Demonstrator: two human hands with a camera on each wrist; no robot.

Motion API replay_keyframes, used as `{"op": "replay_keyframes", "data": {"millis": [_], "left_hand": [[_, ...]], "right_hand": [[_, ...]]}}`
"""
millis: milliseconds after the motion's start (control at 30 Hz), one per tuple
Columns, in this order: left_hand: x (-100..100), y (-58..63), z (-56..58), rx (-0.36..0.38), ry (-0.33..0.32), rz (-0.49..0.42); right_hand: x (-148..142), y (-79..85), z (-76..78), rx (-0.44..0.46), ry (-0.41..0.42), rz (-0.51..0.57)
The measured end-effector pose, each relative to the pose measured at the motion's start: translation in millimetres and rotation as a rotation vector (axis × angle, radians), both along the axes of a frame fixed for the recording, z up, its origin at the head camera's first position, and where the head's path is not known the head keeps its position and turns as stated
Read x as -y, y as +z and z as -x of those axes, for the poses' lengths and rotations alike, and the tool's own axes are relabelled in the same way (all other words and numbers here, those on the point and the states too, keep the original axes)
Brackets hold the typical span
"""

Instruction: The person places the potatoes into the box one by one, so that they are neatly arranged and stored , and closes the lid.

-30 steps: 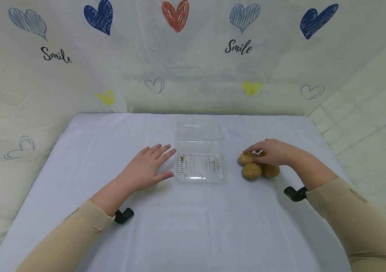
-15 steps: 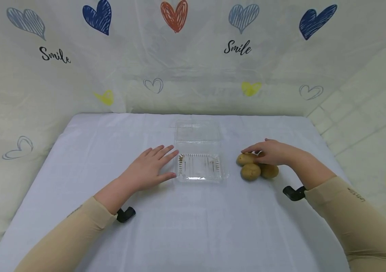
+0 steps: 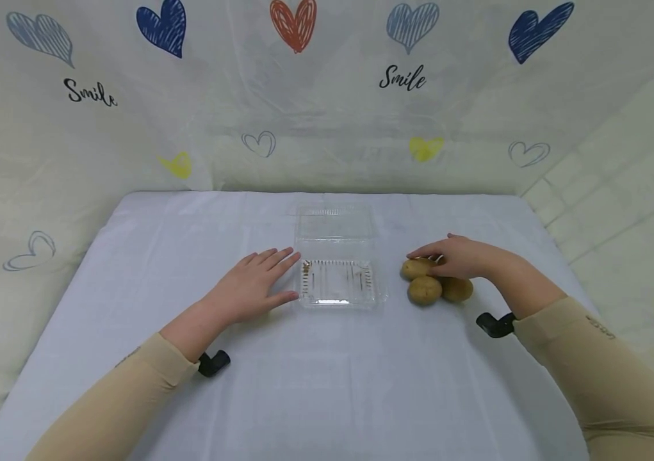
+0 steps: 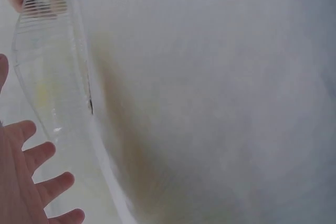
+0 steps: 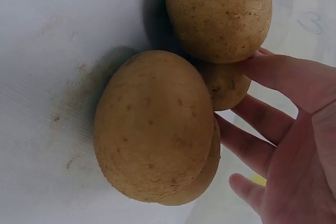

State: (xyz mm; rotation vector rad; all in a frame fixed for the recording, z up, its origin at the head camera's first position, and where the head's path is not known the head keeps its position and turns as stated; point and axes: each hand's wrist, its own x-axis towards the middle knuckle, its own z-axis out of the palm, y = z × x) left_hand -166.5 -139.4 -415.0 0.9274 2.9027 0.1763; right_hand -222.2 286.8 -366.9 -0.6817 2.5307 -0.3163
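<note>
**Brown potato (image 3: 415, 269) inside the curl of a right hand (image 3: 465, 256)**

Shows dull skin and a rounded form; sits gripped, with thumb against the near side and forefinger over the far side. Firmness of hold: impossible to tell. Just below the thumb, a plump tan potato (image 3: 425, 292), peppered with small dark pits. Below the palm, an egg-shaped potato (image 5: 152, 124), smoother, dotted faintly, matte. Behind that one, near the fingertips, a mostly hidden potato (image 5: 198, 184), equally brown. Bunched closely, all four, on white cloth (image 3: 350, 384) smudged brown near the right hand.

Well to the left of those fingers, a left hand (image 3: 248, 291) with fingers straight and spread, holding nothing. Just beside its fingertips, a clear plastic container (image 3: 338, 285), glossy and ridged, brown specks in one corner; contact with the fingertips impossible to tell. Farther out than the fingertips, a see-through lid (image 3: 335, 225), folded back.
</note>
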Motion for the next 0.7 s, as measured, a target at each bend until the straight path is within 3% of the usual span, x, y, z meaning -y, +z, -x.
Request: {"op": "replay_keyframes", "data": {"millis": [400,700], "left_hand": [[0.4,-4.5,4.8,0.021,-0.003,-0.041],[1.5,-6.9,5.7,0.127,0.041,-0.066]], "right_hand": [[2.5,-0.5,2.0,0.035,-0.042,-0.004],[6.2,1.1,2.7,0.044,-0.051,0.013]]}}
